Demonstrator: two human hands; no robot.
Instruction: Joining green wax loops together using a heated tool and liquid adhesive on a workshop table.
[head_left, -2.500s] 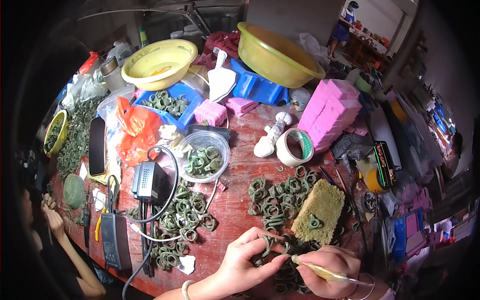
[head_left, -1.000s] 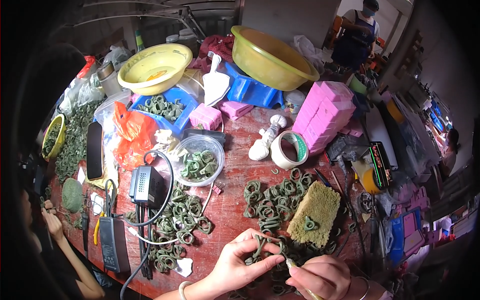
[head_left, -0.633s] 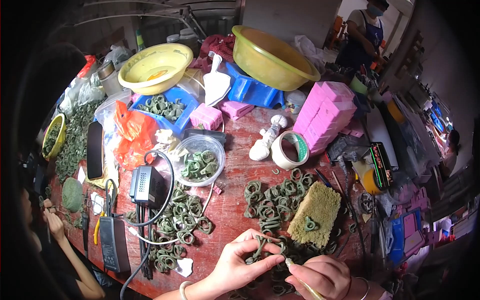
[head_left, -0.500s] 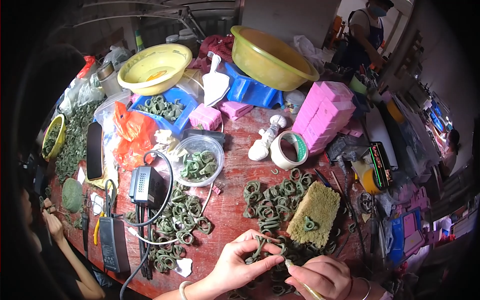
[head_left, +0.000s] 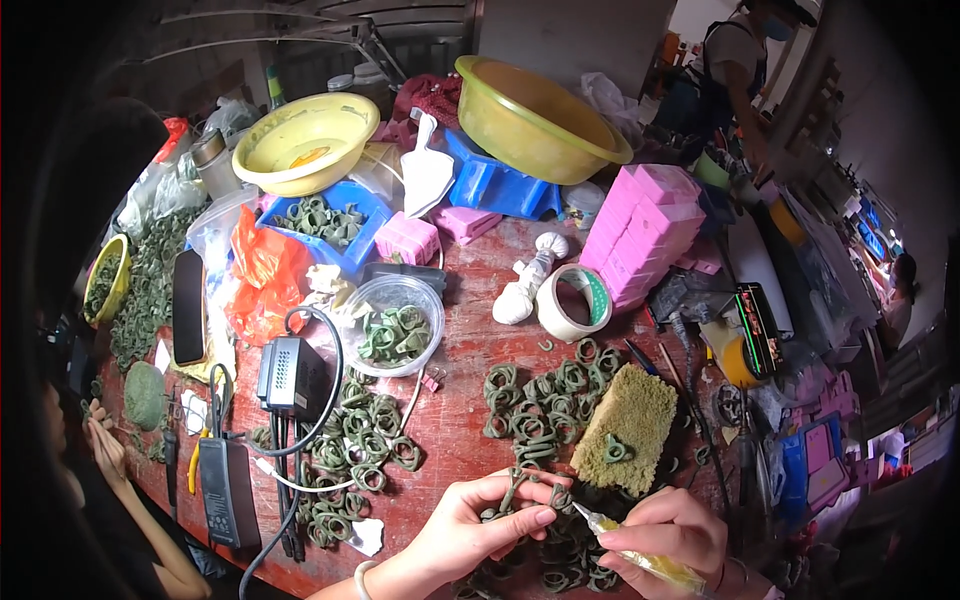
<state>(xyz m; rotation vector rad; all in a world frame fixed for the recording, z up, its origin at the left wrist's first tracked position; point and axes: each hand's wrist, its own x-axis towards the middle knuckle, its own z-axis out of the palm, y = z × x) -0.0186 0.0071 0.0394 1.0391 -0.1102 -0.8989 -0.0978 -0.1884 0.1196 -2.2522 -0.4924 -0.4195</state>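
Observation:
My left hand (head_left: 480, 522) is closed, pinching a small dark-green ring (head_left: 562, 496) between thumb and fingers, above a pile of similar rings. Another green ring piece (head_left: 514, 490) loops at its fingers. In my right hand (head_left: 675, 538) is a slim squeeze tube (head_left: 655, 567), translucent yellow with a pale pointed tip. That tip points at the held ring, touching or very close; I cannot tell which. Behind my right hand stands a yellow-green sponge block (head_left: 628, 415) with one green ring (head_left: 619, 448) on it. Loose green rings (head_left: 545, 405) lie left of the sponge.
More rings lie beside a power adapter (head_left: 290, 375) with cables. A clear tub (head_left: 437, 310) of green pieces, a tape roll (head_left: 545, 312), pink blocks (head_left: 640, 225) and yellow basins (head_left: 470, 110) stand farther back. Another person's hand (head_left: 106, 447) is at the left edge.
My right hand has shifted slightly right and up; more of the yellow tube and its pointed tip show. My left hand still holds the ring in nearly the same place.

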